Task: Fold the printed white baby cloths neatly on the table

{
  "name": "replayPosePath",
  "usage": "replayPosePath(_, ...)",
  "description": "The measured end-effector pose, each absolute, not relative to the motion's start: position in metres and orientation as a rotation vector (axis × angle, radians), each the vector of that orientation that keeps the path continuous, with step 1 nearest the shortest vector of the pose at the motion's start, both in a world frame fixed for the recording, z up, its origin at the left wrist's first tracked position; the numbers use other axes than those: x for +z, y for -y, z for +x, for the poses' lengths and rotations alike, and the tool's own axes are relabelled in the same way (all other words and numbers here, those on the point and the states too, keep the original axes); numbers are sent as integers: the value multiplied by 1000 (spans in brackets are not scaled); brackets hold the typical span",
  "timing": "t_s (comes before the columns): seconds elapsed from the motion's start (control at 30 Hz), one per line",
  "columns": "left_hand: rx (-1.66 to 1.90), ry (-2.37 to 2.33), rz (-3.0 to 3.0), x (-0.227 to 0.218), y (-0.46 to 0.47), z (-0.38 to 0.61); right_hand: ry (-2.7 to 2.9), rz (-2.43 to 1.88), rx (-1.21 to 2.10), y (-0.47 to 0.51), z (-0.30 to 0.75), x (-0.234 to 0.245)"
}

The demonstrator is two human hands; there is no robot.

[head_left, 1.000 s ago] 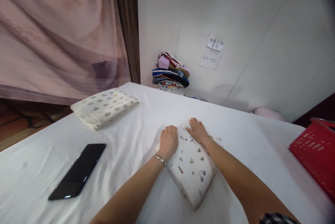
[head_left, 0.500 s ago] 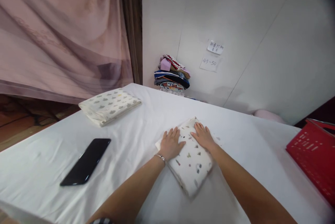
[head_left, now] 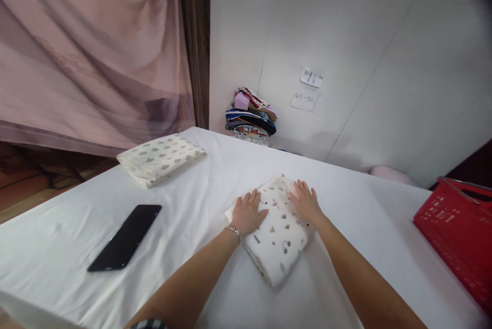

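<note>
A folded white cloth (head_left: 277,237) with small coloured prints lies on the white-covered table (head_left: 192,185) in front of me. My left hand (head_left: 247,212) rests flat on its left edge, fingers stretched out; a thin bracelet sits on that wrist. My right hand (head_left: 307,203) lies flat on the cloth's far right edge, fingers spread. Neither hand holds anything.
A second folded cloth (head_left: 161,158) with grey prints lies at the table's far left. A black phone (head_left: 125,237) lies face up to the left. A red plastic basket (head_left: 459,233) stands at the right edge. Stacked clothes (head_left: 251,114) sit by the wall under paper notes (head_left: 307,88); a pink curtain (head_left: 92,47) hangs left.
My left hand went from a loose fist to lying flat on the cloth. My right hand slid outward to the cloth's right edge. The view shifted slightly.
</note>
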State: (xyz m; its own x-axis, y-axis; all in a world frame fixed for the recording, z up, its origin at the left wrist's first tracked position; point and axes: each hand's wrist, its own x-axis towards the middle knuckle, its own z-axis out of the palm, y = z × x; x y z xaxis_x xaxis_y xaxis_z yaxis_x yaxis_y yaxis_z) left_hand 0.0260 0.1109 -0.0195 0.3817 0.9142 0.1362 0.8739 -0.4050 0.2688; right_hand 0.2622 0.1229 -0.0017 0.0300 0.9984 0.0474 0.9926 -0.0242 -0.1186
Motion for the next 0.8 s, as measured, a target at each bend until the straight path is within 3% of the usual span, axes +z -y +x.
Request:
replayPosePath(0.33, 420, -1640, 2492, -19, -110, 27, 2054, -2313, 194, -111, 279, -15)
replayPosePath(0.57, 444, -1660, 2502, -15, -107, 27, 2348, -1968, 181, -157, 237, 0)
replayPosePath(0.8, 498, -1653, 2512, -13, -103, 26, 2330, -1985, 194, -195, 220, -11)
